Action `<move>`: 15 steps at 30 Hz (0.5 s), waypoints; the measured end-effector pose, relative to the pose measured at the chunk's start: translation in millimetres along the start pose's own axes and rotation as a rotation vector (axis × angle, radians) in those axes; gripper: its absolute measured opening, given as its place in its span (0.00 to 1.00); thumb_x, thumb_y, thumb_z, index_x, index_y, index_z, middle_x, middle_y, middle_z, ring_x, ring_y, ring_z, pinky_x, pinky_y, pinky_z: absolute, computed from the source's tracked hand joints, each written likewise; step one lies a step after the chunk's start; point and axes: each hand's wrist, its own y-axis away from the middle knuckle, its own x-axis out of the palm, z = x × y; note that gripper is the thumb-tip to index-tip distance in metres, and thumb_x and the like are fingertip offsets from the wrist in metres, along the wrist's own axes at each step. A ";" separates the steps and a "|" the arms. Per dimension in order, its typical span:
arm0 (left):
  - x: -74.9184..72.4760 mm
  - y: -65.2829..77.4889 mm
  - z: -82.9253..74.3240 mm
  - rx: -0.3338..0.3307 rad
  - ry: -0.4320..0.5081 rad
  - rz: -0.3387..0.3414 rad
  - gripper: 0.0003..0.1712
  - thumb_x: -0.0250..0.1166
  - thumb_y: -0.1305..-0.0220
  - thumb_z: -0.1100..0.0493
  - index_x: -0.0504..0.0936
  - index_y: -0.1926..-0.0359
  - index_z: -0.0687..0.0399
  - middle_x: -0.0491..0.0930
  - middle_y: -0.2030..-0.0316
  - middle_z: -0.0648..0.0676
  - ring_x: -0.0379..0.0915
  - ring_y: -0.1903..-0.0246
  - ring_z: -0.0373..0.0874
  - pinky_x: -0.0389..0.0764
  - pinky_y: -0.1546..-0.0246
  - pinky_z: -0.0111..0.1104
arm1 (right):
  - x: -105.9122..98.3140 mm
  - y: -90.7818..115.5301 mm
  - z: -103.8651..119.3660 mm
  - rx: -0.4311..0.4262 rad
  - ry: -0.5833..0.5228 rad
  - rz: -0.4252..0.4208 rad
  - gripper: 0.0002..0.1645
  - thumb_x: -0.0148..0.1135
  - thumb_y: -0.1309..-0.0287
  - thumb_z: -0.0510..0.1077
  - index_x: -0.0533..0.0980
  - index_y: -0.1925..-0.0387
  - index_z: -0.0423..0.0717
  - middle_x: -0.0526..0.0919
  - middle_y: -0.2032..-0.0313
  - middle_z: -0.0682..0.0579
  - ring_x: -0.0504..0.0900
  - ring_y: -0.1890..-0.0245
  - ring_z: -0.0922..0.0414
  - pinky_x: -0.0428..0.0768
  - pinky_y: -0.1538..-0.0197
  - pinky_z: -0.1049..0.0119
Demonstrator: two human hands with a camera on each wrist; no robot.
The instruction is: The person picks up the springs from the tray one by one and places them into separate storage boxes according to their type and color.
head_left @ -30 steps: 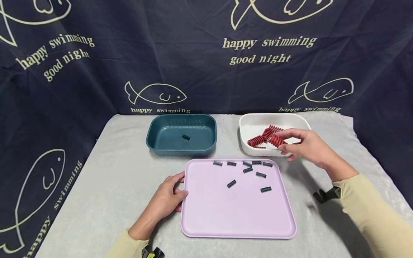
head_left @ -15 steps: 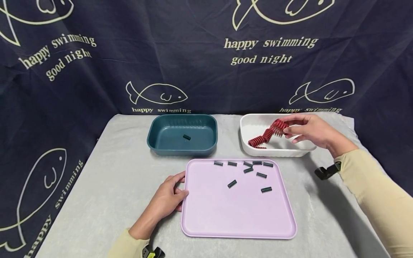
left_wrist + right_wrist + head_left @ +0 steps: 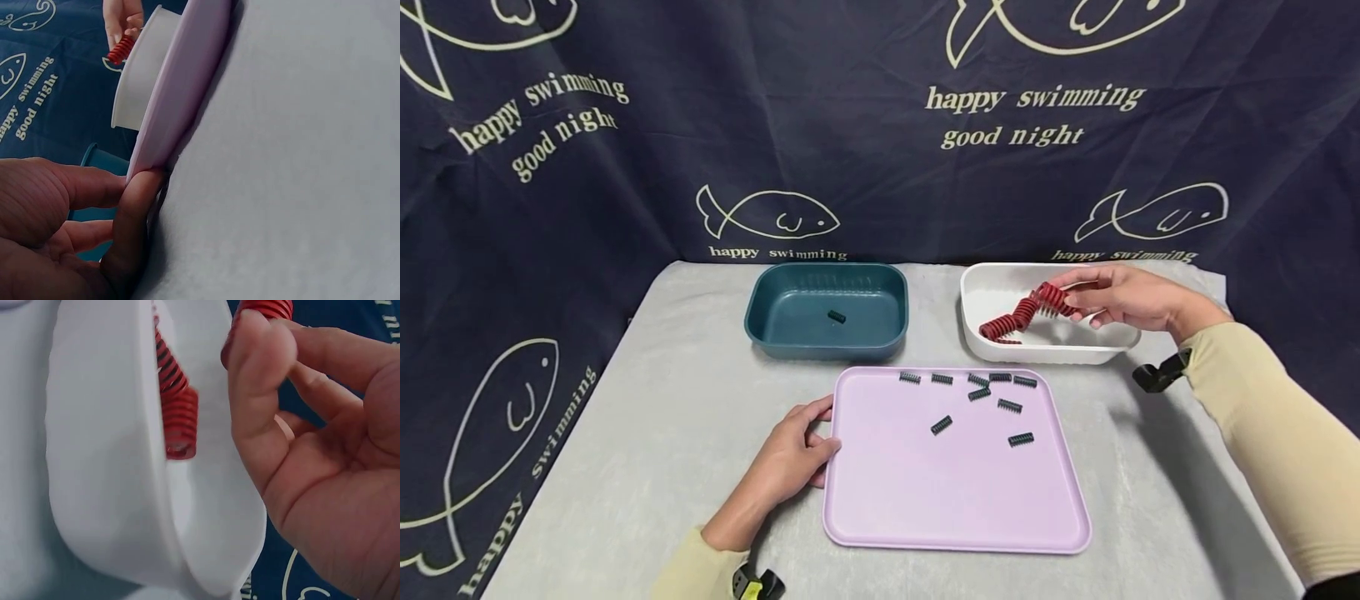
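My right hand (image 3: 1131, 298) holds a red coil spring (image 3: 1054, 298) between thumb and fingers over the white bin (image 3: 1045, 353). In the left wrist view that red spring (image 3: 120, 49) shows above the bin's rim. Several other red springs (image 3: 997, 327) lie inside the bin; the right wrist view shows some red springs (image 3: 180, 425) behind its wall. With thumb and fingers, my left hand (image 3: 792, 454) grips the left edge of the lilac tray (image 3: 940, 500). Several small dark green springs (image 3: 942, 425) lie scattered on the tray, mostly toward its far side.
A teal bin (image 3: 827, 346) stands behind the tray on the left, with one dark green spring (image 3: 837, 317) inside. A grey cloth (image 3: 647, 450) covers the table. Behind the bins hangs a navy curtain (image 3: 865, 125) printed with fish and words.
My right hand has moved up and back over the white bin with the red spring, which was lower and nearer the bin's front. The left hand stays on the tray's edge.
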 end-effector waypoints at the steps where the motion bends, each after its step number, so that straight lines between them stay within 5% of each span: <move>1: -0.2 -0.4 -0.4 0.001 0.000 0.001 0.36 0.68 0.35 0.72 0.71 0.27 0.59 0.73 0.45 0.58 0.78 0.75 0.43 0.85 0.81 0.37 | -1.8 -0.2 -1.1 0.010 0.001 0.009 0.23 0.52 0.25 0.30 0.76 0.34 0.47 0.86 0.52 0.50 0.85 0.60 0.58 0.85 0.64 0.67; 15: 0.1 0.9 -1.9 -0.002 0.011 0.000 0.35 0.68 0.36 0.72 0.71 0.28 0.60 0.73 0.46 0.58 0.78 0.74 0.43 0.85 0.81 0.38 | -7.9 -8.4 -10.5 0.251 0.059 -0.056 0.20 0.60 0.28 0.34 0.79 0.39 0.48 0.83 0.58 0.46 0.86 0.62 0.55 0.87 0.62 0.65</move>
